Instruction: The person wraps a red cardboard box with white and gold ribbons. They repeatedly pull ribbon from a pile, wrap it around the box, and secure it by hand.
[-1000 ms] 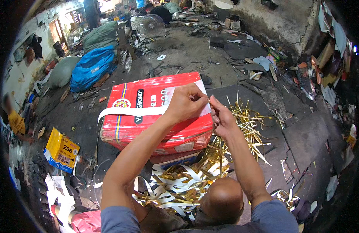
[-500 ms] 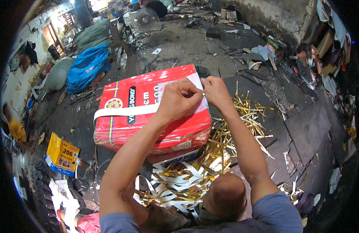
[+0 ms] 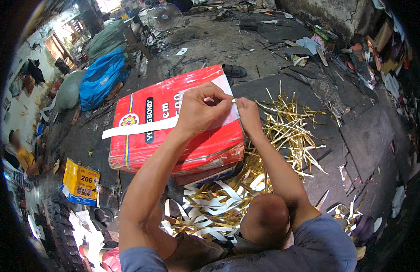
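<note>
A red carton wrapped in clear film stands in front of me. Across its top lies a long white strip, its free end sticking out past the left edge. My left hand rests over the strip, thumb and forefinger pinched on its right part. Against those fingertips, near the carton's right edge, my right hand is closed with its fingers curled. A small gold bit of the strip shows where the hands meet; the right hand hides the rest of that end.
Gold strips heap on the floor right of the carton, with white-and-gold strips nearer me. A dark sandal lies beyond the carton. At left are a yellow box and a blue sack; a fan stands farther back.
The strip's left end, which curved down over the carton's edge, now lies straighter and sticks out. My hands stay together at the right edge. The whole view has shifted slightly.
</note>
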Tool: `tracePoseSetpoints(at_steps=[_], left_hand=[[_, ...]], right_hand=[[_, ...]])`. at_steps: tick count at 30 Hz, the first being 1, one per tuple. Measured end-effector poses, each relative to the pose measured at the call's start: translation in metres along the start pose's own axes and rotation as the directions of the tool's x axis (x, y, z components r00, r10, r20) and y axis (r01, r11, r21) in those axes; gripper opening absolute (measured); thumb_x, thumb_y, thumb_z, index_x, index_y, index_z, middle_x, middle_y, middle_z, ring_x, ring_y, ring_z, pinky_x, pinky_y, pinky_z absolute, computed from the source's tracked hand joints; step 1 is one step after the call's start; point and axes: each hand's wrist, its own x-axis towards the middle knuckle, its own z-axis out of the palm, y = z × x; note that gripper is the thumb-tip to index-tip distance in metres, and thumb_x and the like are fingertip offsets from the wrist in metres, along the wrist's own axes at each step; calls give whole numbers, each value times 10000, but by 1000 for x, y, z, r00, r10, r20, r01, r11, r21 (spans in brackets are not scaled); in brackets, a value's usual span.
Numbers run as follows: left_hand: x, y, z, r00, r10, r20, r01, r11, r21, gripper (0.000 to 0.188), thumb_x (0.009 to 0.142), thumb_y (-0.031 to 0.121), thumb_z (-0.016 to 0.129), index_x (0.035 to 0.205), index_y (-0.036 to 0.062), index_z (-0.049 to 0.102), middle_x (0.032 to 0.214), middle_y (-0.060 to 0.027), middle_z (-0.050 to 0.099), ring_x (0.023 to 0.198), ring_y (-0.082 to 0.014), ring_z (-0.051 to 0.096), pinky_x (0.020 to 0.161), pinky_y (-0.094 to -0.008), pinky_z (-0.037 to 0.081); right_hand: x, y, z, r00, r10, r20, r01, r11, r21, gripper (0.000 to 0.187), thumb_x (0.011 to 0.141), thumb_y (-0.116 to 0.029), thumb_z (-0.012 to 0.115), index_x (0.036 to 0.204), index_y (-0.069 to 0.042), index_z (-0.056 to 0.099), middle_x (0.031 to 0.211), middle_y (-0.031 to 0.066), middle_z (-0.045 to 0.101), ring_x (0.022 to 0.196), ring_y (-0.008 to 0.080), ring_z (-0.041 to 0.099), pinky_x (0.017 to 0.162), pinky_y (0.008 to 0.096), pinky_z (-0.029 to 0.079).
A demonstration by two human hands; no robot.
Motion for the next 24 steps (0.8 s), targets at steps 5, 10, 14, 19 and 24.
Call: tracePoseSetpoints(at_steps=[5, 10, 14, 19, 24], left_hand=[[0, 1, -2, 1000, 10, 22, -10, 999, 43, 19, 848, 11, 769, 851, -5, 759, 881, -58, 710, 791, -84, 659, 616, -234, 528], [0, 1, -1, 999, -9, 36, 8, 1000, 30, 22, 859, 6, 760, 874, -9, 768, 890, -60, 707, 787, -83, 659, 610, -230, 519], [0, -1, 0, 999, -3, 32, 1, 998, 67, 35, 868, 5, 756, 892, -16, 773, 891, -64, 707, 786, -86, 662, 607, -231, 517], [2, 2, 2, 999, -51, 14, 51, 997, -50, 48, 851, 62, 792, 869, 18, 796, 825, -29, 724, 723, -72, 635, 627, -236, 493], [-4, -2, -5, 999, -41, -3, 41, 999, -30, 42, 852, 38, 784, 883, 12, 795, 837, -28, 726, 737, -71, 639, 629, -231, 496]], right_hand=[[-7, 30, 3, 996, 87, 36, -83, 993, -88, 352, 1027, -257, 573, 942, 65, 687, 904, 308, 678, 858, 484, 662, 763, 474, 499], [-18, 67, 9, 994, 113, -3, -113, 988, -103, 324, 1010, -238, 593, 932, 62, 688, 892, 307, 670, 885, 498, 659, 749, 495, 491], [-31, 103, 17, 997, 45, -64, -52, 994, -99, 407, 1026, -281, 581, 833, 73, 639, 671, 182, 596, 621, 214, 523, 636, 424, 450], [-42, 116, 14, 977, 211, -1, -210, 973, -100, 228, 939, -182, 654, 896, 36, 705, 873, 275, 710, 836, 430, 701, 735, 481, 503], [-62, 144, 23, 971, 237, 12, -227, 942, -247, 250, 931, -203, 656, 855, 32, 694, 844, 259, 702, 807, 415, 695, 709, 484, 506]])
